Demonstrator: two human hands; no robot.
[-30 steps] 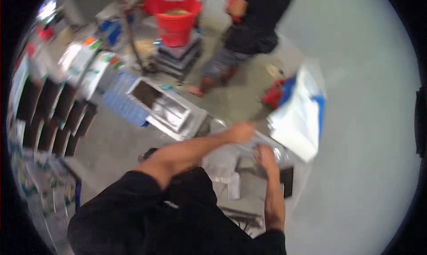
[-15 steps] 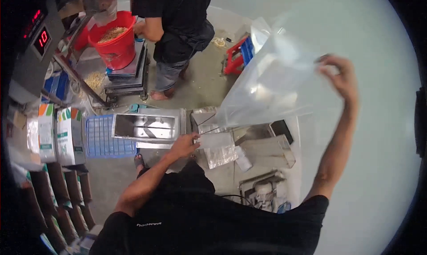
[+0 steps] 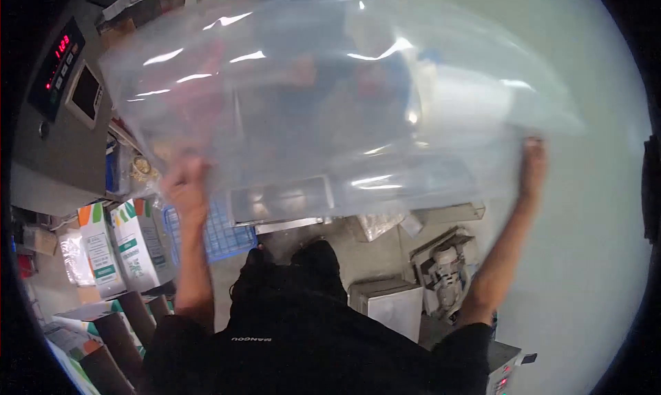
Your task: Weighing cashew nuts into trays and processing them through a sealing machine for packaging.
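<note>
I'm holding the clear plastic bag (image 3: pixel 330 99) stretched above both hands, long axis running left-right. Left hand (image 3: pixel 186 185) is pinching its lower left edge, right hand (image 3: pixel 533 164) gripping the lower right edge. Both equally close; metal tray (image 3: pixel 282 199) showing through below.

The left hand (image 3: pixel 184 183) has risen from the table to grip the clear plastic bag (image 3: pixel 330 99), now spread wide between both hands, the right hand (image 3: pixel 533 162) lower.
</note>
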